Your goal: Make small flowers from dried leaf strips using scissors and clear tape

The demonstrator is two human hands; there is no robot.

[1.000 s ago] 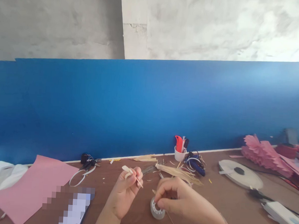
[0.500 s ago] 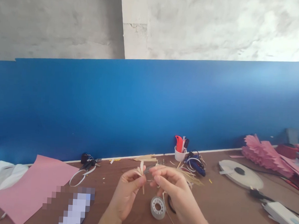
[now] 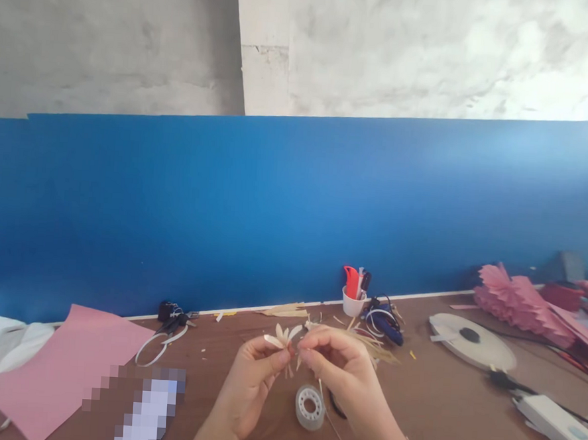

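Note:
Between the thumb and forefinger of my left hand [image 3: 257,380] is a small cream flower [image 3: 283,337], its narrow petals fanned upward and thin ends hanging below. Close beside it on the right, my right hand [image 3: 337,365] is closed in a pinch, fingertips almost touching the flower. A pale, narrow petal [image 3: 298,362] pokes down from those fingertips; the rest of it is hidden. Below the hands, a roll of clear tape [image 3: 309,407] lies on the brown table. Partly behind my right hand are loose straw-coloured strips [image 3: 378,349].
Scissors [image 3: 172,323] and a pink sheet [image 3: 65,372] lie left, beside a blurred-out flat object [image 3: 150,414]. A white cup [image 3: 353,303] of pens stands at the back by the blue partition [image 3: 274,212]. To the right are an oval cream object [image 3: 485,348], pink pleated paper [image 3: 522,304] and a power strip [image 3: 557,428].
The flower's petals now spread wider and face upward in my left hand. My right fingertips have drawn together into a pinch beside it; the dark thin tool near them no longer shows.

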